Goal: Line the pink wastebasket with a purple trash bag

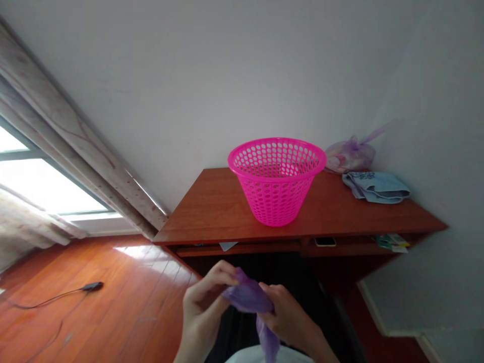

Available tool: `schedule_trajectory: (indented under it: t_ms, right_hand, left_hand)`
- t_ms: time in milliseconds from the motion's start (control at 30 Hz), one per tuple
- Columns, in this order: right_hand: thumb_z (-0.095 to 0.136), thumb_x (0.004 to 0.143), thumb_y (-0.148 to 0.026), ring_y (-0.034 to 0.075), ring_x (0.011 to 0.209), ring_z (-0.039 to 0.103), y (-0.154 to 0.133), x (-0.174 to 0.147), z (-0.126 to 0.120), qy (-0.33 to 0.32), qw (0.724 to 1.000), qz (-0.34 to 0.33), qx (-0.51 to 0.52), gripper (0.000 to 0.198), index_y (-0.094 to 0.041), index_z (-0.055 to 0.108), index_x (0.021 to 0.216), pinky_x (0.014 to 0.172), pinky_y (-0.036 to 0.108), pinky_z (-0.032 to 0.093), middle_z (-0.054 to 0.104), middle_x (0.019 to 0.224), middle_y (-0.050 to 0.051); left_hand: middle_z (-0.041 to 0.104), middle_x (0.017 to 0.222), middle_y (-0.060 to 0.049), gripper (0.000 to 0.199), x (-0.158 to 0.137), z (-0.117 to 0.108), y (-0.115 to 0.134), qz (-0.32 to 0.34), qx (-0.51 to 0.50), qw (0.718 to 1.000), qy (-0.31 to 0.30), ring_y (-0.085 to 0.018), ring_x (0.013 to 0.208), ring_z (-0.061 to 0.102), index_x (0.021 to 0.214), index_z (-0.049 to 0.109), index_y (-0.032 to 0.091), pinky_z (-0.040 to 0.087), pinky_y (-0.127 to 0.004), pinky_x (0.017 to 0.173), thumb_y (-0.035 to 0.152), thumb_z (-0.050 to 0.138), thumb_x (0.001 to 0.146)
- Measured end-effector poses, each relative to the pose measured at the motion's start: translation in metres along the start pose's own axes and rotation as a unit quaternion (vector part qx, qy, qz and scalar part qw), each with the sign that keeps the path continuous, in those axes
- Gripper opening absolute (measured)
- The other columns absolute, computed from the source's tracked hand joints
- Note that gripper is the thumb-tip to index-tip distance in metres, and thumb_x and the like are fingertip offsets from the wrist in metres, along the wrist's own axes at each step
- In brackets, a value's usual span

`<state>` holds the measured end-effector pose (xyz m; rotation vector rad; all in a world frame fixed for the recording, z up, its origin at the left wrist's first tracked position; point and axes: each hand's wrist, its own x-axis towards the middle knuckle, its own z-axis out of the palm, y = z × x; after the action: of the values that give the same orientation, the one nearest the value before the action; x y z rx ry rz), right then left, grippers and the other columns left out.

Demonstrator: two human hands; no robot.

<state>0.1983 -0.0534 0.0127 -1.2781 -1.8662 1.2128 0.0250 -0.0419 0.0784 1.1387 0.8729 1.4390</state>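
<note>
Low in the view, in front of the desk, my left hand [209,295] pinches one end of a thin purple plastic bag [247,295]. My right hand [285,312] is closed around the bag farther along, and a loose length hangs below its fingers. The bag is bunched, and some of it is hidden behind my right fingers. Beyond both hands, apart from them, a bright pink perforated plastic basket [278,199] stands upright on the desk near its front edge. Through its holes and open top I see no contents.
The brown wooden desk [204,212] stands against the wall. A knotted translucent bag [350,155] and a folded light-blue cloth [376,187] lie on its right side. A phone [325,242] rests on the shelf underneath. On the floor at left lies a black adapter [93,286] with a cable.
</note>
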Motion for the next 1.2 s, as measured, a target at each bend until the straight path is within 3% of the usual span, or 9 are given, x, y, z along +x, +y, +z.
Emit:
schedule_trajectory:
  t_ms: [100,200,333,467,533,633,800,1000,1200]
  right_hand:
    - [0.048,0.071,-0.008,0.011,0.066,0.052,0.000,0.000,-0.016,0.016,0.999,0.011,-0.028,0.010,-0.016,0.052,0.067,0.063,0.023,0.033,0.057,0.069,-0.001]
    - [0.048,0.069,-0.007,0.010,0.073,0.051,-0.005,-0.004,-0.035,0.030,0.999,-0.014,0.033,0.012,-0.016,0.054,0.073,0.066,0.022,0.035,0.055,0.079,0.000]
    - [0.044,0.075,-0.011,0.013,0.081,0.054,-0.003,-0.010,-0.047,0.081,0.989,-0.011,0.120,0.020,-0.017,0.059,0.085,0.070,0.022,0.040,0.058,0.089,0.003]
    - [0.042,0.070,-0.007,0.016,0.081,0.057,0.000,-0.013,-0.041,0.052,0.998,0.018,-0.038,0.019,-0.017,0.056,0.077,0.075,0.025,0.040,0.063,0.083,0.004]
    - [0.043,0.067,-0.006,0.018,0.085,0.059,-0.004,-0.013,-0.031,0.026,0.997,0.003,-0.075,0.024,-0.017,0.057,0.084,0.077,0.026,0.041,0.064,0.088,0.005]
    - [0.045,0.069,-0.006,0.017,0.087,0.061,-0.009,-0.011,-0.014,0.034,0.999,-0.014,-0.023,0.035,-0.018,0.054,0.101,0.078,0.025,0.044,0.064,0.094,0.005]
    - [0.051,0.074,-0.009,0.017,0.112,0.054,-0.003,0.000,0.012,0.114,0.990,-0.056,0.069,0.061,-0.018,0.036,0.133,0.098,0.031,0.044,0.052,0.124,0.010]
    - [0.050,0.080,-0.012,0.024,0.145,0.017,0.011,0.006,0.034,0.141,0.989,-0.042,0.020,0.081,-0.018,0.012,0.152,0.119,0.044,0.021,0.009,0.156,0.014]
    - [0.044,0.087,-0.015,0.023,0.140,0.031,0.017,0.006,0.027,0.092,0.988,-0.038,0.114,0.071,-0.021,0.015,0.152,0.118,0.043,0.025,0.030,0.150,0.012]
  left_hand:
    - [0.066,0.086,-0.005,0.019,0.018,-0.043,-0.010,0.006,-0.010,0.989,0.145,-0.017,0.077,0.063,0.074,0.075,0.018,0.052,-0.022,0.064,0.024,0.084,0.059]
    - [0.068,0.086,-0.006,0.024,0.028,-0.071,-0.028,0.001,0.078,0.983,0.167,-0.018,0.078,0.065,0.079,0.074,0.017,0.055,-0.024,0.069,0.025,0.084,0.060]
    - [0.062,0.114,-0.012,0.049,0.013,-0.053,-0.036,0.070,0.336,0.936,0.075,-0.026,0.103,0.062,0.127,0.058,0.019,0.055,-0.041,0.086,0.023,0.066,0.079]
    - [0.028,0.154,-0.017,0.083,-0.014,-0.008,-0.026,0.204,0.537,0.814,-0.085,-0.032,0.141,0.029,0.153,0.019,0.022,0.033,-0.056,0.110,0.005,0.052,0.079]
    - [0.030,0.155,-0.015,0.091,-0.019,0.006,-0.029,0.207,0.545,0.790,-0.189,-0.032,0.142,0.028,0.154,0.017,0.022,0.027,-0.059,0.113,-0.002,0.047,0.071]
    - [0.057,0.136,-0.011,0.087,-0.011,0.008,-0.049,0.125,0.471,0.838,-0.245,-0.027,0.129,0.049,0.147,0.037,0.021,0.028,-0.056,0.114,-0.004,0.039,0.064]
    - [0.063,0.128,-0.009,0.052,0.004,0.008,-0.071,-0.069,0.194,0.974,-0.090,-0.024,0.121,0.056,0.130,0.057,0.022,0.040,-0.041,0.108,0.013,0.047,0.080]
    - [0.061,0.131,-0.010,0.040,-0.001,0.027,-0.071,-0.157,-0.046,0.986,0.041,-0.025,0.125,0.052,0.121,0.063,0.019,0.033,-0.040,0.112,0.023,0.054,0.083]
    - [0.063,0.123,-0.009,0.039,-0.006,0.025,-0.073,-0.103,0.029,0.993,0.058,-0.025,0.116,0.058,0.115,0.063,0.019,0.041,-0.037,0.104,0.014,0.057,0.077]
